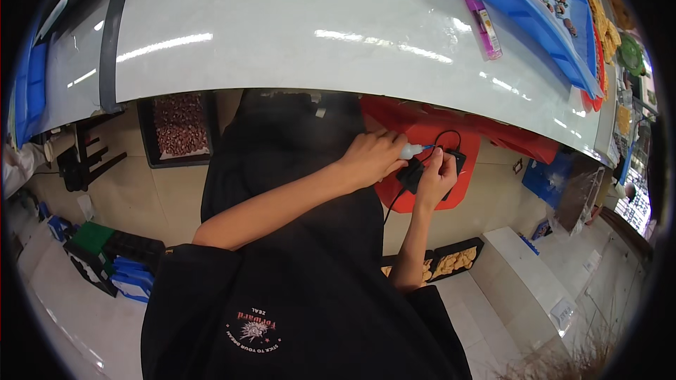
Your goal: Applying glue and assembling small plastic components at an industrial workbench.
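My left hand (374, 157) is closed round a small translucent squeeze bottle (410, 151) whose thin nozzle points right. Close to the nozzle's blue tip, my right hand (437, 174) is pinched. Whatever small thing its fingertips hold is too small to make out. Beneath and behind my hands, dark box-like things (408, 177) with a thin black cable (389, 209) rest on a red stool-like surface (461, 188). My fingers partly cover them.
The white table (282, 21) spans the far side, bearing a purple labelled tube (483, 25) and a blue tray (553, 46) of small red and dark pieces. Below its edge stands a black tray (180, 160) of reddish-brown bits. Trays of yellowish pieces (456, 262) lie behind my right arm.
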{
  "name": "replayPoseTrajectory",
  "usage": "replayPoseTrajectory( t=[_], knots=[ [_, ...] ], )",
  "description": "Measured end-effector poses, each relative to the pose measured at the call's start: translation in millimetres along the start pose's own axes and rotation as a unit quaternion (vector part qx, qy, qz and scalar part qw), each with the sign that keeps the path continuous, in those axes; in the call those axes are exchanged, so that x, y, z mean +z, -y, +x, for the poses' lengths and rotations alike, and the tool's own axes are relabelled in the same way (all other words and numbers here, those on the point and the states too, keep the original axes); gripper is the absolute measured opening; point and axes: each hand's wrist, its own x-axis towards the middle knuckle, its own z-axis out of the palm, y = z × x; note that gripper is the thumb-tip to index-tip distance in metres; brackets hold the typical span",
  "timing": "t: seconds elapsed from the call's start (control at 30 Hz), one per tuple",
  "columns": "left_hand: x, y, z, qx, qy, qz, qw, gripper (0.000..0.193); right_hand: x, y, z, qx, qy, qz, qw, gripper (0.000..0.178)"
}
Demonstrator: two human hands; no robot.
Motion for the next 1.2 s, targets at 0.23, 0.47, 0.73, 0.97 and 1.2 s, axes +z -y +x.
replayPoseTrajectory(
  t=[0.23, 0.47, 0.73, 0.97, 1.2],
  knots=[
    [-3, 2, 1, 0.0, -0.004, -0.008, 1.0, 0.036, 0, 10, -1, 0.027, 0.0, -0.018, 0.999, 0.025],
    [1, 3, 2, 0.001, -0.014, 0.0, 1.0, 0.038, 3, 16, -3, 0.039, -0.013, -0.001, 0.999, 0.026],
    [8, 17, 2, -0.011, -0.014, -0.023, 1.0, 0.035, 15, -17, -23, 0.215, 0.05, 0.137, 0.966, 0.035],
    [18, 33, 1, -0.029, -0.002, -0.055, 0.998, 0.038, 50, -127, -81, 0.214, 0.117, 0.121, 0.962, 0.04],
    [18, 37, 4, -0.037, 0.03, -0.057, 0.997, 0.04, 53, -157, -106, 0.239, 0.129, 0.097, 0.957, 0.043]
  ],
)
